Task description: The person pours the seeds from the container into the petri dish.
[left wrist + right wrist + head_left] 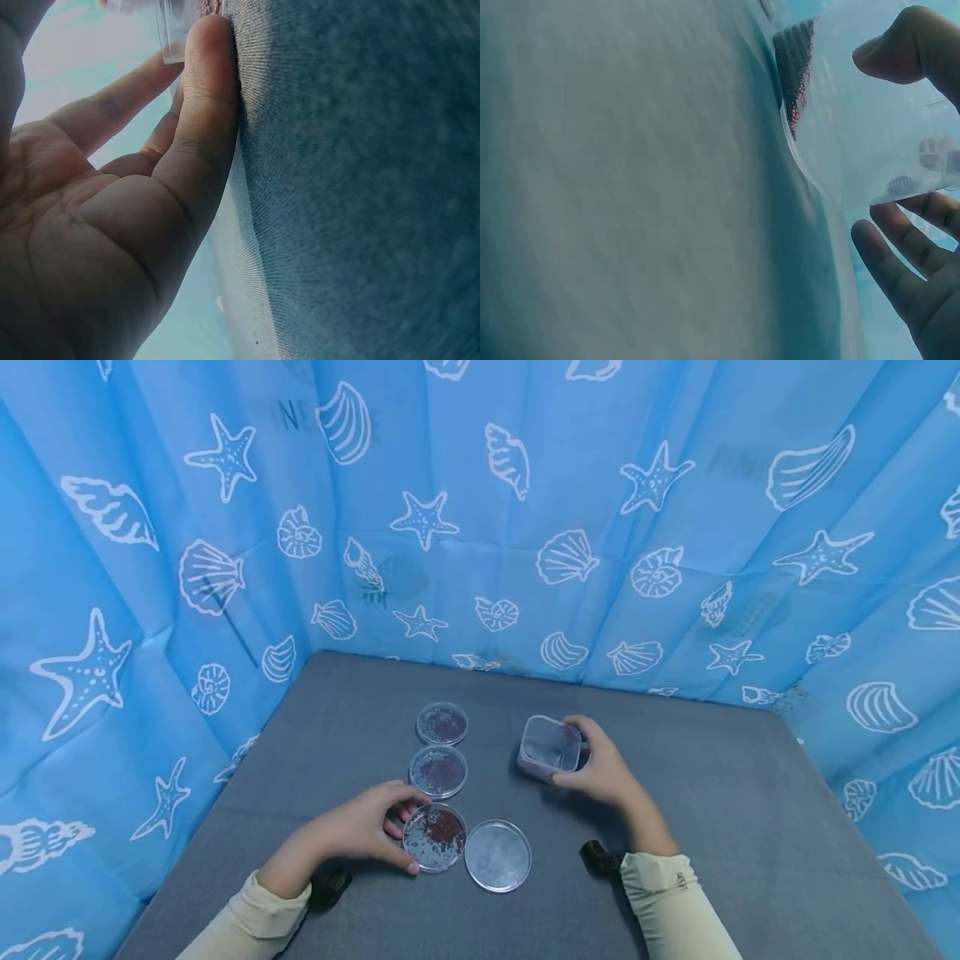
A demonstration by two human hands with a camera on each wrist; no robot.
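Note:
My left hand (367, 828) grips the left edge of a clear petri dish (435, 837) with thumb and fingers. Reddish-brown grains are scattered in this dish, heaped toward its upper right. In the left wrist view, the thumb (206, 97) lies against the dish wall (172, 34), low by the cloth. My right hand (603, 768) holds a clear, squarish plastic container (550, 745) by its right side, thumb at the near side and fingers behind. In the right wrist view, dark reddish grains (795, 71) are gathered in one corner of the container.
Two more petri dishes with dark grains, a middle one (438, 772) and a far one (442, 724), stand in a column behind the held dish. An empty clear round dish or lid (498, 856) lies to its right. Grey cloth (360, 718) covers the table; a blue shell-patterned curtain (480, 568) surrounds it.

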